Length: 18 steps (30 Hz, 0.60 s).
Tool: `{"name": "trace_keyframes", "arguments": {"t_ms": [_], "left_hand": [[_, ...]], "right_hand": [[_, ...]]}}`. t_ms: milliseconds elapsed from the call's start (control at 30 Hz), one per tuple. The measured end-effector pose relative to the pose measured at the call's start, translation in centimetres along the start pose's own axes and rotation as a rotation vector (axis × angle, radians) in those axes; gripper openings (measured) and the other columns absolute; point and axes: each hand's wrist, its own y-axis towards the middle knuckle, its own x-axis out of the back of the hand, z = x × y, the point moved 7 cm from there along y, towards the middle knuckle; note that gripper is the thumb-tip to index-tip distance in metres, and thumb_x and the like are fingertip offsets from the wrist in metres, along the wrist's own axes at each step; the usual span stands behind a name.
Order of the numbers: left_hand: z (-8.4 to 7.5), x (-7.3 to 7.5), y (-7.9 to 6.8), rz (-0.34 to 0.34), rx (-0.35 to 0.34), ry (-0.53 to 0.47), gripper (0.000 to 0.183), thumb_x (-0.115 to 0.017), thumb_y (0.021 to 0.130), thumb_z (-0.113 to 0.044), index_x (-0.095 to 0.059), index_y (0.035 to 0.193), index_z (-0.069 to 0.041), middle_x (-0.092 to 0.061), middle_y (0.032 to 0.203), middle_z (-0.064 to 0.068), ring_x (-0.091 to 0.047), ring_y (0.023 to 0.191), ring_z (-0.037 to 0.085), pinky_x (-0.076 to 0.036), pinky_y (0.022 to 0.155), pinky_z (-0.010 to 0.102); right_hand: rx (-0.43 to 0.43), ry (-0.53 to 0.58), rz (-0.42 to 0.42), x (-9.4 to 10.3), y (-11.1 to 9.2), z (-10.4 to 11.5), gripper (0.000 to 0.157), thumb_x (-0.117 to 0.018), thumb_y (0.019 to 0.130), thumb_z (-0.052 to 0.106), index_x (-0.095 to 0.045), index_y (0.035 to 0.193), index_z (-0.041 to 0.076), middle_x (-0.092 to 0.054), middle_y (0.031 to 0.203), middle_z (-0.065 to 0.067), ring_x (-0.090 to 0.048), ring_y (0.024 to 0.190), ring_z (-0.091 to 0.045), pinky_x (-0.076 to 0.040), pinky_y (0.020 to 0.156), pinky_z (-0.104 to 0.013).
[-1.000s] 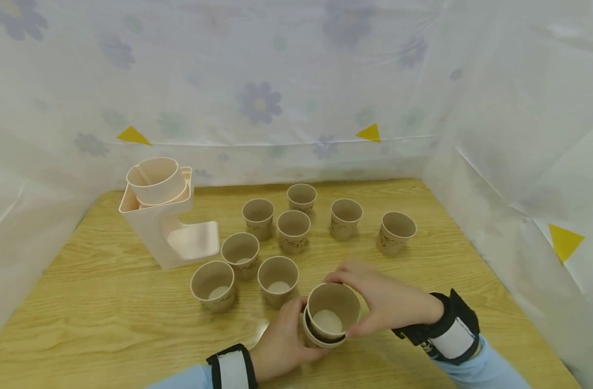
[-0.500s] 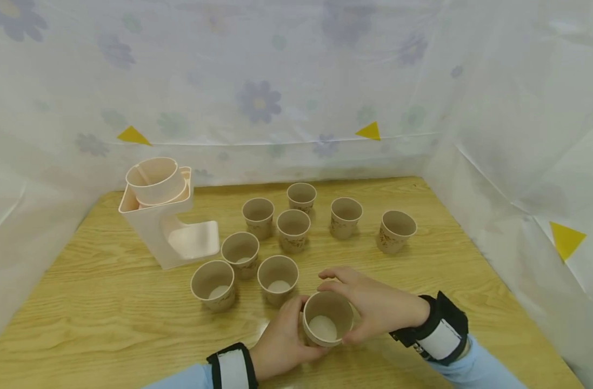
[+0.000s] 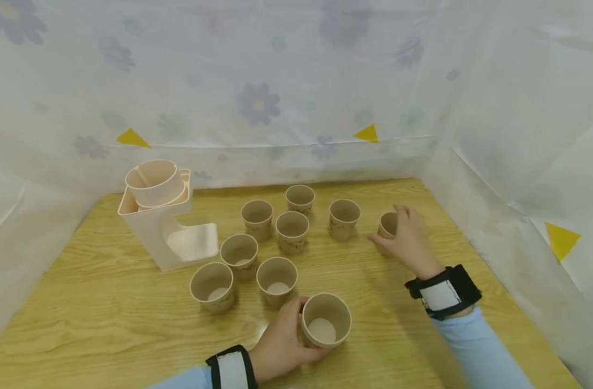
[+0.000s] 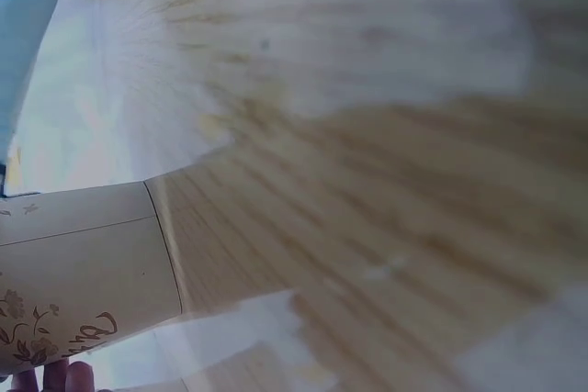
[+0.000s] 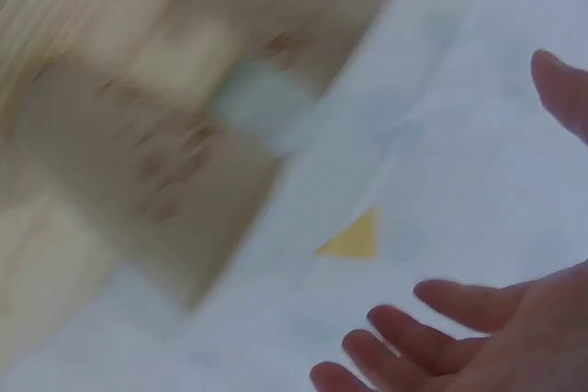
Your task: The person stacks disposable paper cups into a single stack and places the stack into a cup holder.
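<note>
Near the front of the table, my left hand [image 3: 282, 346] grips a beige paper cup [image 3: 327, 321] from its left side, mouth up. A second cup was lowered into it, so it is a nested stack. The left wrist view shows the printed flowers on the stack [image 4: 83, 277] and a few fingertips [image 4: 57, 379] under it. Farther back, my right hand [image 3: 410, 243] reaches around the rightmost cup [image 3: 387, 224], hiding part of it. In the right wrist view that hand's fingers are spread apart with nothing between them, and blurred cups [image 5: 156, 167] lie beyond.
Several more upright cups, among them one cup [image 3: 277, 281] beside the held stack, stand across the middle of the wooden table [image 3: 106, 313]. A pale plastic cup dispenser-like stand [image 3: 155, 232] is at the left. White flowered sheeting [image 3: 296, 81] encloses the back and sides.
The upper cup went down into the lower one in my left hand. My right hand let go of it and moved back and right to the rightmost cup. The left hand stayed put.
</note>
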Motion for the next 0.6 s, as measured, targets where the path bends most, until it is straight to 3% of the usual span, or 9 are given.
{"name": "trace_keyframes", "arguments": {"t_ms": [67,200,300,433,600], "left_hand": [[0.0,0.0,0.0,-0.001,-0.002,0.001,0.07,-0.079,0.068,-0.036,-0.049,0.122,-0.004,-0.056,0.116,0.008,-0.053,0.107,0.02,-0.048,0.092,0.047],[0.1,-0.1,0.0,0.007,0.01,0.003,0.071,-0.079,0.067,-0.035,-0.049,0.122,-0.003,-0.057,0.117,0.008,-0.053,0.108,0.021,-0.048,0.093,0.048],[0.0,-0.2,0.1,0.004,0.011,0.013,0.071,-0.08,0.066,-0.033,-0.049,0.122,-0.003,-0.057,0.117,0.009,-0.053,0.109,0.022,-0.048,0.094,0.048],[0.0,-0.1,0.2,-0.006,0.005,0.022,0.07,-0.08,0.066,-0.033,-0.049,0.121,-0.004,-0.057,0.117,0.008,-0.053,0.108,0.021,-0.048,0.093,0.047],[0.1,0.0,0.1,-0.013,-0.003,0.022,0.07,-0.08,0.066,-0.035,-0.049,0.122,-0.004,-0.057,0.116,0.007,-0.053,0.107,0.019,-0.048,0.093,0.046]], "right_hand": [[-0.124,-0.022,0.017,0.0,1.0,-2.5,0.098,-0.068,0.079,0.043,-0.025,0.138,-0.022,-0.03,0.135,-0.047,-0.025,0.123,-0.059,-0.028,0.102,-0.069],[-0.247,-0.035,0.131,-1.0,1.7,-5.4,0.102,-0.062,0.08,0.049,-0.022,0.136,-0.027,-0.027,0.134,-0.051,-0.023,0.122,-0.062,-0.029,0.1,-0.069],[-0.275,-0.013,0.15,-1.5,1.7,-6.1,0.097,-0.06,0.082,0.045,-0.023,0.135,-0.028,-0.028,0.132,-0.052,-0.025,0.12,-0.062,-0.032,0.098,-0.069],[-0.288,0.011,0.111,-1.5,1.9,-6.3,0.092,-0.061,0.083,0.038,-0.022,0.136,-0.026,-0.028,0.131,-0.052,-0.026,0.12,-0.061,-0.034,0.097,-0.068],[-0.243,0.026,0.07,-0.2,1.8,-4.8,0.093,-0.065,0.081,0.036,-0.021,0.137,-0.024,-0.031,0.13,-0.05,-0.029,0.118,-0.06,-0.036,0.094,-0.068]]}}
